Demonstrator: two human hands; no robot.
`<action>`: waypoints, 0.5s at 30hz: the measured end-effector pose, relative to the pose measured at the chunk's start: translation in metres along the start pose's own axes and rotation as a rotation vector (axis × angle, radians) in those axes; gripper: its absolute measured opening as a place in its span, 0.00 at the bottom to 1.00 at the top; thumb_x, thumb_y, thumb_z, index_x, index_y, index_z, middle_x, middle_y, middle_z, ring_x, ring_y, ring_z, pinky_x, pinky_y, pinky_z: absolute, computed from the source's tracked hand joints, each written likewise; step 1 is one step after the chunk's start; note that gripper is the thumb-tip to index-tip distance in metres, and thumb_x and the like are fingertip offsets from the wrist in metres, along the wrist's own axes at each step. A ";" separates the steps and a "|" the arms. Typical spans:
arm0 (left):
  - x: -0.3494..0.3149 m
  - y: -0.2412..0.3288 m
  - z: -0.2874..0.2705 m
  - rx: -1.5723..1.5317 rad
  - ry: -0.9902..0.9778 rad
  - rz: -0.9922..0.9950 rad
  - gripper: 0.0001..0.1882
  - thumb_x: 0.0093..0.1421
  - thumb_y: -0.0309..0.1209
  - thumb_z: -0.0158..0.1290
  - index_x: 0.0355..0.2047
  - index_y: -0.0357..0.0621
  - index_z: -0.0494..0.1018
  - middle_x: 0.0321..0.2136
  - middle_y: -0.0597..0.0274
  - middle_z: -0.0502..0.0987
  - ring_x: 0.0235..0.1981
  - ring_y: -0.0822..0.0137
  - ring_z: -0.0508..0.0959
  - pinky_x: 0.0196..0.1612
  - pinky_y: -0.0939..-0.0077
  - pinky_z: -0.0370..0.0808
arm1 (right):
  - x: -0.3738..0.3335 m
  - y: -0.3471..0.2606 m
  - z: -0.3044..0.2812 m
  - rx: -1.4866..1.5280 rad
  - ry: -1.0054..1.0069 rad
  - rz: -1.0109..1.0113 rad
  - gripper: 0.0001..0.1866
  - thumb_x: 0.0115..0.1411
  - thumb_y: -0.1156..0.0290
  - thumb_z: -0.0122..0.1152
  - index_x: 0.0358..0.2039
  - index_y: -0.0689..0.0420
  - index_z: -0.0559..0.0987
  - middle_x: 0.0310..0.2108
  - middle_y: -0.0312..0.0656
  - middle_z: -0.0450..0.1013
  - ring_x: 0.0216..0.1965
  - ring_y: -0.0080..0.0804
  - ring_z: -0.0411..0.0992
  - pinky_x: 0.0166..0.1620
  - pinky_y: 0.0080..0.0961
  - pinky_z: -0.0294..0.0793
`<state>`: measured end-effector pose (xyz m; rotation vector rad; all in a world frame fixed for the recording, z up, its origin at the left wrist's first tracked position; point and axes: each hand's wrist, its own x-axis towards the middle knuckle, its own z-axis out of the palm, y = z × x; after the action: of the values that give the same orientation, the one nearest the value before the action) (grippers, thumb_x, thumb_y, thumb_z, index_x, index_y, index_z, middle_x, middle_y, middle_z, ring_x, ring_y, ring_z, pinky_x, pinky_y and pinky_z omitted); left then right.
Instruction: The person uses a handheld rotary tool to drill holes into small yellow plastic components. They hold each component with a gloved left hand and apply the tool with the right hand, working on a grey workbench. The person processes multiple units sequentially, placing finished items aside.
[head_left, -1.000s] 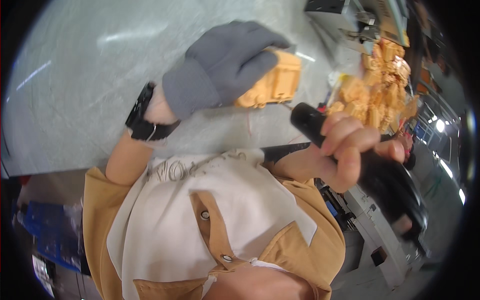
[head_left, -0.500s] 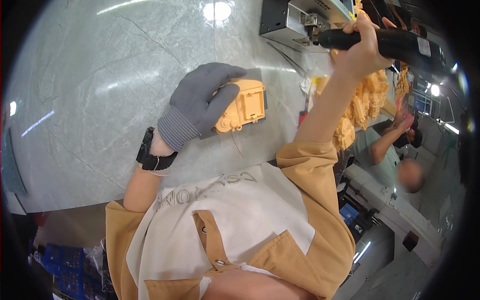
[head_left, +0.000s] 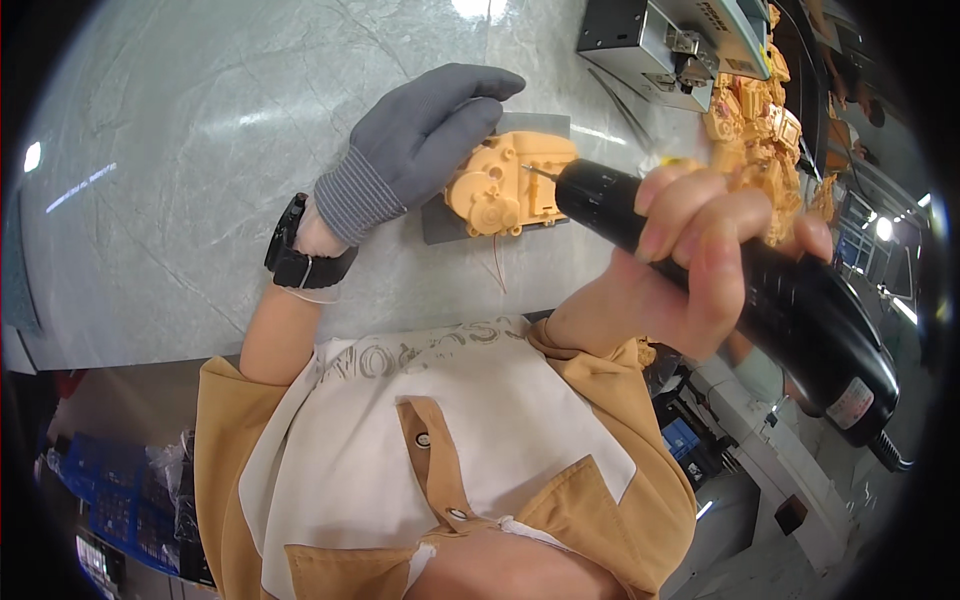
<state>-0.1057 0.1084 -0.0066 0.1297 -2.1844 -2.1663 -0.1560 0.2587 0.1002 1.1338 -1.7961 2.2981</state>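
Observation:
My right hand (head_left: 700, 250) is wrapped round a black electric screwdriver (head_left: 820, 330). Its thin bit (head_left: 537, 172) points left, over an orange plastic housing (head_left: 500, 190) with round bosses and a rectangular recess. Whether the bit's tip touches the housing, I cannot tell. The housing lies on a dark grey flat pad (head_left: 440, 225), and thin wires (head_left: 498, 265) trail from its near side. My left hand (head_left: 410, 135), in a grey glove, rests against the housing's left side, fingers stretched out past its far corner and the thumb near its upper left edge.
At the far right stands a metal box-shaped device (head_left: 645, 50) with a fitting on its front. Beside it, several orange housings (head_left: 755, 130) are heaped. A grey marbled table (head_left: 200, 230) spreads to the left. Blue crates (head_left: 120, 500) sit below the table, lower left.
My right hand has brought the screwdriver from the metal device down and nearer, with its bit over the housing. The left hand's fingers have lifted from the housing, which now shows more of its round bosses.

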 end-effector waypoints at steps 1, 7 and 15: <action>0.001 -0.003 -0.001 -0.022 -0.014 0.025 0.16 0.62 0.31 0.40 0.47 0.37 0.69 0.41 0.57 0.74 0.41 0.69 0.74 0.44 0.77 0.71 | 0.002 0.001 -0.002 -0.008 -0.032 -0.008 0.26 0.49 0.78 0.45 0.51 0.48 0.60 0.16 0.36 0.60 0.15 0.28 0.62 0.26 0.32 0.63; -0.001 -0.002 -0.003 -0.136 0.003 0.009 0.16 0.62 0.29 0.39 0.48 0.35 0.67 0.43 0.56 0.73 0.46 0.69 0.72 0.48 0.76 0.70 | 0.005 0.009 0.012 -0.138 -0.043 0.020 0.26 0.49 0.79 0.47 0.50 0.49 0.61 0.17 0.36 0.62 0.15 0.30 0.62 0.25 0.35 0.64; -0.006 0.000 -0.002 -0.130 0.101 0.020 0.15 0.62 0.28 0.40 0.47 0.35 0.69 0.42 0.56 0.74 0.45 0.68 0.73 0.48 0.77 0.70 | 0.008 0.013 0.018 -0.097 -0.048 0.078 0.23 0.48 0.80 0.46 0.46 0.49 0.63 0.17 0.36 0.61 0.14 0.28 0.61 0.27 0.32 0.64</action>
<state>-0.0999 0.1071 -0.0062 0.2048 -1.9777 -2.2310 -0.1580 0.2358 0.0947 1.1340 -1.9792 2.2140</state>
